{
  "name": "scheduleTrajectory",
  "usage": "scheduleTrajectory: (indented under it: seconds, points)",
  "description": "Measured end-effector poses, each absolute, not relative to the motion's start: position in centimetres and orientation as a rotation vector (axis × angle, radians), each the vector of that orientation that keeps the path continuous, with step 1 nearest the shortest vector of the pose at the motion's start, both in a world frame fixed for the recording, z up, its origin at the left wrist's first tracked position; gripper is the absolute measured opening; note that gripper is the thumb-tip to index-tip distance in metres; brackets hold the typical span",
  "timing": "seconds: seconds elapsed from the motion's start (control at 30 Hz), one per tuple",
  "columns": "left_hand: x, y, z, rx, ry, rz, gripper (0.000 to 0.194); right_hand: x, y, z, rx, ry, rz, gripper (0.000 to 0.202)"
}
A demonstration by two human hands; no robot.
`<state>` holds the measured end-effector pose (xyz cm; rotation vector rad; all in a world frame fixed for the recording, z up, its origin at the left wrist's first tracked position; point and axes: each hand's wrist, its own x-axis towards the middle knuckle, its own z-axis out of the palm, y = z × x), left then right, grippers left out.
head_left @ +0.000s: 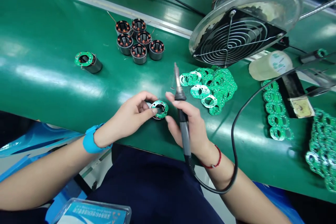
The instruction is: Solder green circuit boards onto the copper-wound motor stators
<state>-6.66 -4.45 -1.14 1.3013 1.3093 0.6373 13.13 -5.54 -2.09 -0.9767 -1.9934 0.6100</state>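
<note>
My left hand, with a blue wrist strap, grips a motor stator that has a green ring-shaped circuit board on its top. Thumb and fingers pinch it near the table's front edge. In my right hand lies a soldering iron, its tip pointing away from me and up. The thumb and a forefinger of that hand reach close to the board's right side; whether they touch it I cannot tell. A loose pile of green ring boards is just beyond my right hand.
Several bare stators stand in a cluster at the back. One stator with a board is at the left. A fume fan overhangs the back right. The iron's cable loops over my right forearm. Stacked boards and a solder-tip tray lie right.
</note>
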Motion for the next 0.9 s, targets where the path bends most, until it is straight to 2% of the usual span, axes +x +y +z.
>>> scheduleTrajectory:
  seconds: [0.1, 0.23, 0.3, 0.37, 0.47, 0.67, 0.9]
  points:
    - [-7.6, -4.3, -0.9, 1.348, 1.293, 0.648, 0.044, 14.0, -5.3, -2.0, -0.966, -1.879, 0.475, 0.044]
    - [-8.2, -4.3, -0.8, 1.773, 1.202, 0.583, 0.069, 15.1, -5.2, -2.3, -1.008, -1.744, 0.372, 0.047]
    - [-7.8, -4.4, -0.9, 1.944, 1.159, 0.495, 0.066, 15.3, -5.3, -2.5, -1.035, -1.695, 0.393, 0.048]
    - [-7.4, -4.5, -1.0, 2.004, 1.196, 0.464, 0.054, 15.4, -5.4, -2.5, -1.04, -1.669, 0.424, 0.048]
    - [-7.9, -4.8, -1.0, 1.99, 1.39, 0.578, 0.042, 15.4, -5.5, -2.3, -1.029, -1.654, 0.444, 0.046]
    - [-14.2, -5.9, -0.4, 1.725, 1.971, 0.88, 0.049, 15.6, -5.6, -2.1, -1.014, -1.562, 0.514, 0.04]
    - [-23.5, -5.9, -1.8, 1.455, 2.424, 0.824, 0.05, 15.7, -6.6, -2.3, -1.155, -1.417, 0.624, 0.036]
